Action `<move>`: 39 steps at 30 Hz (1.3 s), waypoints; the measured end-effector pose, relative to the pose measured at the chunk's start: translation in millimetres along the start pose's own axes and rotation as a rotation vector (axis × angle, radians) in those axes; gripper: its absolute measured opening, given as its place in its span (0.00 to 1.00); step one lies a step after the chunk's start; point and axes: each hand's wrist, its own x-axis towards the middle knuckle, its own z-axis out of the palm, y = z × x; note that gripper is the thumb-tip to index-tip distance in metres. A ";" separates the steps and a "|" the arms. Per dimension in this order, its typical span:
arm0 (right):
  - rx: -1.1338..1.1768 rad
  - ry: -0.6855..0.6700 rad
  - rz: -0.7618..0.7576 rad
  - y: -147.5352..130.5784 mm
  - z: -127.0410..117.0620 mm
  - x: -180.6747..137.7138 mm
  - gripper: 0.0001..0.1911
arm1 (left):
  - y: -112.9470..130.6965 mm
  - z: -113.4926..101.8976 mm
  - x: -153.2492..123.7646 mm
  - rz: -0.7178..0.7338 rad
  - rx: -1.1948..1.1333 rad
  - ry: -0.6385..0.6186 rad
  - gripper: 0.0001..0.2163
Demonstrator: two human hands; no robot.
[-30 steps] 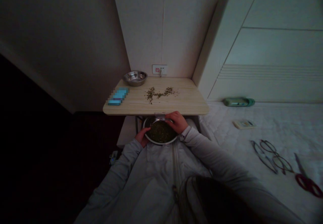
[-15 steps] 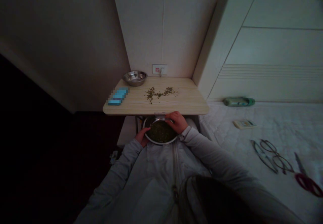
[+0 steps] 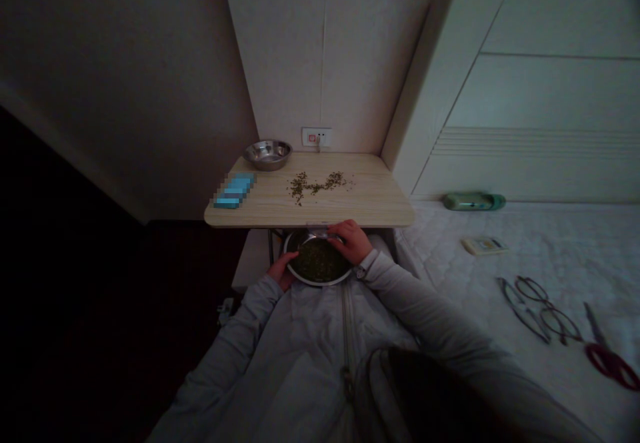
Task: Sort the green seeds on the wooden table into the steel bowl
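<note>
A metal bowl (image 3: 320, 283) filled with small dark green pieces (image 3: 320, 260) sits at my lap, under the table's front edge. My left hand (image 3: 283, 271) is closed on its left rim, with the thumb over the edge. At the bowl's upper right, my right hand (image 3: 351, 242) is closed, fingers bent down over the rim. By its fingertips is a clear, flat piece (image 3: 316, 226) at the table edge; in the dim light its kind is unclear. Similar green bits (image 3: 315, 187) lie scattered on the wooden folding table (image 3: 270, 215).
A second steel bowl (image 3: 268, 156) and a blurred-out blue screen (image 3: 234, 191) are on the table's left. A wall socket (image 3: 317, 137) is behind. On the bed to my right lie a green bottle (image 3: 474, 202), a small box (image 3: 484, 246), eyeglasses (image 3: 553, 313) and red-handled scissors (image 3: 611, 363).
</note>
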 end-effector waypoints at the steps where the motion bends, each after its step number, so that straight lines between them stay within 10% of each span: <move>1: 0.000 0.001 0.002 0.0 0.0 0.0 0.10 | 0.1 0.6 -0.6 0.002 0.000 -0.002 0.08; 39: 0.008 -0.009 0.016 -0.4 -0.3 -0.4 0.10 | -0.3 0.8 -0.8 0.027 -0.013 -0.015 0.11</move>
